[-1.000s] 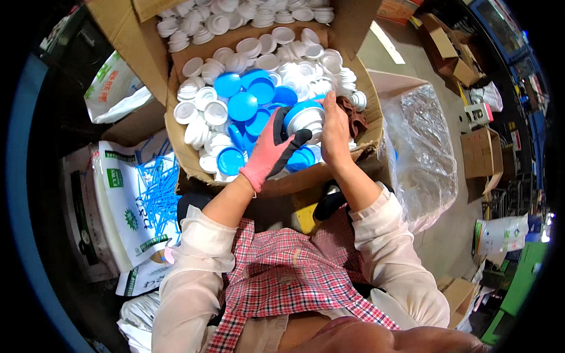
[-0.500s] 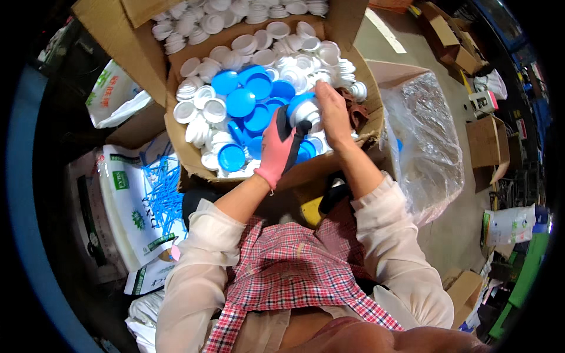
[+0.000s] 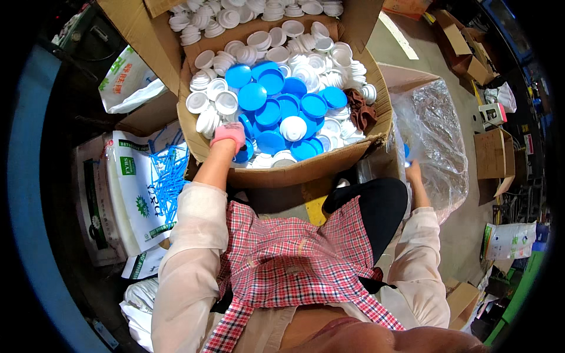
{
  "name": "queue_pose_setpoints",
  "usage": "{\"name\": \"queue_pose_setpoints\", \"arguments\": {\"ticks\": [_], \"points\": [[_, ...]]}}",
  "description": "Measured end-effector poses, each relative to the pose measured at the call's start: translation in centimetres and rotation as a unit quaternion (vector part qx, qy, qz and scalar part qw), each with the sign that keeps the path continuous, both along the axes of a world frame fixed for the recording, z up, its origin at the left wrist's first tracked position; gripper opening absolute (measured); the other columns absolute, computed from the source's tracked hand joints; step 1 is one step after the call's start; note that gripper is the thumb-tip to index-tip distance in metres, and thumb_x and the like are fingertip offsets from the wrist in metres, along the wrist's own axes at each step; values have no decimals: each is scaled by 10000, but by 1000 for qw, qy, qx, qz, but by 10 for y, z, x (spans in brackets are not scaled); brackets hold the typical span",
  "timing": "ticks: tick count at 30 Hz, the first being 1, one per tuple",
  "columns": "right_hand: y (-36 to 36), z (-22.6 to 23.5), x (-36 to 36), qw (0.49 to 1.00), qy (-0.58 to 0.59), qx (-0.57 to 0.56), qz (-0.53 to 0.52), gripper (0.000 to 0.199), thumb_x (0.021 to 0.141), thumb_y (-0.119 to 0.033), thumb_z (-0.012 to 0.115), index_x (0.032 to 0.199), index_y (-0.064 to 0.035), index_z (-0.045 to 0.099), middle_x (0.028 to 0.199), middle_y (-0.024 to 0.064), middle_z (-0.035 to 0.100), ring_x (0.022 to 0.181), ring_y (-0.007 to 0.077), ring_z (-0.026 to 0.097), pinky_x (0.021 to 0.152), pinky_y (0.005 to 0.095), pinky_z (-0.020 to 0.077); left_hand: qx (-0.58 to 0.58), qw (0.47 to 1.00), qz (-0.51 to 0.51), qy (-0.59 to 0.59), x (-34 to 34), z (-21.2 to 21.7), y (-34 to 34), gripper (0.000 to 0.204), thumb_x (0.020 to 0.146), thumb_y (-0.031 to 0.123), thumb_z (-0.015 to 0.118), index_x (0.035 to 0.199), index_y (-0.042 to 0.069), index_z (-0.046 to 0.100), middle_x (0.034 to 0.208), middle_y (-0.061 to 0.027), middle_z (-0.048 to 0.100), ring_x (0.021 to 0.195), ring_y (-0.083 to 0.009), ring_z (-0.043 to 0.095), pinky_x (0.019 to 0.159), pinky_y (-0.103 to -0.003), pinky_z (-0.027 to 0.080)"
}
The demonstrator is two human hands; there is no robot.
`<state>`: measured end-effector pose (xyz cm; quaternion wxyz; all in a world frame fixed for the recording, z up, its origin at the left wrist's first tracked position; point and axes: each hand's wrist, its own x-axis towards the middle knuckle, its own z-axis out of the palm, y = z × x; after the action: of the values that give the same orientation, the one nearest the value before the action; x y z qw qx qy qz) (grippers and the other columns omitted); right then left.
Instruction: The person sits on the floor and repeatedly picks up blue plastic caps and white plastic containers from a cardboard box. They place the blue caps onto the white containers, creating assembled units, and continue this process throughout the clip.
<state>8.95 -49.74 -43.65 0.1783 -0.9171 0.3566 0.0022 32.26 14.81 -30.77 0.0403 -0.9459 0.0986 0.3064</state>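
My left hand (image 3: 228, 134), in a pink glove, reaches into the near left part of a cardboard box (image 3: 288, 175) of lids. It is beside white lids (image 3: 208, 120) and a blue lid (image 3: 243, 154); its fingers are hidden from view. Round blue lids (image 3: 252, 96) lie in a heap mid-box, with a single white lid (image 3: 292, 128) on top. My bare right hand (image 3: 414, 172) is at the near left side of a clear plastic bag (image 3: 438, 141) lining another box. By its fingertips is a small whitish patch, with something blue (image 3: 406, 151) just beyond. Whether the fingers hold anything is unclear.
A crumpled brown cloth (image 3: 359, 110) lies at the box's right side. On the left, thin blue sticks (image 3: 170, 176) rest on a white printed sack (image 3: 138, 194). Open cardboard boxes (image 3: 494, 154) stand along the right, beyond the floor strip.
My hands have parted. The right one, which was at a stack of lids with the left, has swung right to the plastic bag. The left has moved left, and the stack is gone from between them.
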Motion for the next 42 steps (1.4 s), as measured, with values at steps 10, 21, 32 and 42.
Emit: {"name": "queue_pose_setpoints", "arguments": {"ticks": [10, 21, 32, 42], "points": [[240, 217, 110, 917, -251, 36, 307, 205, 834, -104, 641, 1018, -14, 635, 1010, 186, 635, 940, 365, 608, 817, 419, 481, -435, 852, 231, -179, 15, 1, 47, 487, 779, 237, 666, 1180, 3, 519, 1143, -231, 614, 1074, -375, 594, 872, -415, 529], [411, 146, 166, 702, -96, -266, 654, 424, 778, -118, 611, 1189, -199, 546, 1179, 95, 512, 988, 284, 555, 712, 410, 496, -875, 461, 146, 32, -9, 62, 7, 573, 880, 309, 652, 1347, 72, 418, 1273, -152, 525, 1164, -332, 534, 889, -586, 510], [377, 232, 174, 651, -175, 664, 323, 621, 756, -223, 722, 1310, -82, 481, 1200, 53, 530, 1028, 186, 566, 829, 307, 500, -697, 669, 26, -257, -15, 77, 13, 783, 673, 279, 880, 1290, 34, 464, 1230, -122, 612, 1123, -219, 594, 992, -362, 477], [405, 276, 142, 698, -221, -16, 681, 575, 576, -15, 696, 1144, -59, 612, 1422, 50, 455, 953, 274, 540, 821, 361, 488, -833, 539, 114, 48, -33, 83, -8, 534, 999, 394, 461, 1421, 76, 383, 1309, -117, 544, 1115, -257, 604, 844, -418, 561]]}}
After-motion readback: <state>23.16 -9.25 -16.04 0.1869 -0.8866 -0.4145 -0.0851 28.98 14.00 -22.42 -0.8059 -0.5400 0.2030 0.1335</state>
